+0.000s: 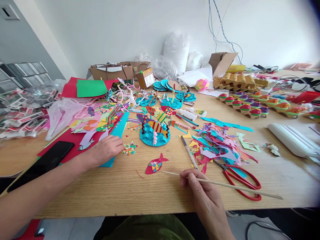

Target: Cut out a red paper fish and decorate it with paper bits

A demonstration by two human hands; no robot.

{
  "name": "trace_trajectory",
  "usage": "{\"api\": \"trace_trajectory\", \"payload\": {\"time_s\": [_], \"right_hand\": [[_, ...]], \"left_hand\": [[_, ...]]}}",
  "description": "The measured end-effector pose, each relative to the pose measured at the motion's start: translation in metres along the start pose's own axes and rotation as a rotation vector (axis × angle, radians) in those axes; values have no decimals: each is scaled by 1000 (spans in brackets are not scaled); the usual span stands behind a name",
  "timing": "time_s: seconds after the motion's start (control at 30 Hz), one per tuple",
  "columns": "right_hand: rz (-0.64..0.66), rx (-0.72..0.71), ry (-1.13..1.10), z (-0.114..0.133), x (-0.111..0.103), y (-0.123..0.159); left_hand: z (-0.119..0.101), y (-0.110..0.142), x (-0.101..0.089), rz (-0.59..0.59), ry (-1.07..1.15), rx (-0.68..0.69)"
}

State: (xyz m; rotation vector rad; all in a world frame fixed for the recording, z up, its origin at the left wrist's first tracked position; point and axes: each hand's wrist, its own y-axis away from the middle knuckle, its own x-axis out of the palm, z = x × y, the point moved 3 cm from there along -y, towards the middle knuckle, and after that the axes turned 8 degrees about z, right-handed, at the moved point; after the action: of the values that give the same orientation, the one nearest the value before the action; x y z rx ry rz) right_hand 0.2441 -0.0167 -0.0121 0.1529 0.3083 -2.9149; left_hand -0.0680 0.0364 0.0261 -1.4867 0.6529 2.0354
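My right hand (203, 196) is closed around a thin wooden stick (240, 186), pinched between thumb and fingers. The stick's tip points left, just short of a red paper fish (153, 166) lying flat on the table, with small coloured triangles stuck on its body. My left hand (105, 150) rests palm down on sheets of coloured paper, fingers lying loosely and holding nothing I can see. Beside its fingertips is a small pile of colourful paper bits (130, 148). Behind the fish stands a blue round base (154, 138) with a striped paper fish on it.
Red-handled scissors (242, 181) and a pen (189, 152) lie right of the fish, near a heap of paper scraps (217, 141). A black phone (42, 165) lies at the left. Glue bottles (186, 115), painted egg-carton pieces (243, 105) and a white pencil case (291, 140) stand farther back.
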Motion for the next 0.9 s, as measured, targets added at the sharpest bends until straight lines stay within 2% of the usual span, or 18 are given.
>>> {"api": "trace_trajectory", "payload": {"time_s": [0.23,0.37,0.53,0.77,0.9], "right_hand": [[8,2,-15,-1,0,0],[11,4,-35,-1,0,0],[1,24,-57,0,2,1],[-15,34,-35,1,3,3],[29,6,-4,2,1,1]], "left_hand": [[-1,2,2,-41,35,-5],[7,3,6,-57,87,-53],[20,7,-1,-71,183,-118],[20,2,-3,-25,281,-170],[18,-5,-1,19,288,-182]]}}
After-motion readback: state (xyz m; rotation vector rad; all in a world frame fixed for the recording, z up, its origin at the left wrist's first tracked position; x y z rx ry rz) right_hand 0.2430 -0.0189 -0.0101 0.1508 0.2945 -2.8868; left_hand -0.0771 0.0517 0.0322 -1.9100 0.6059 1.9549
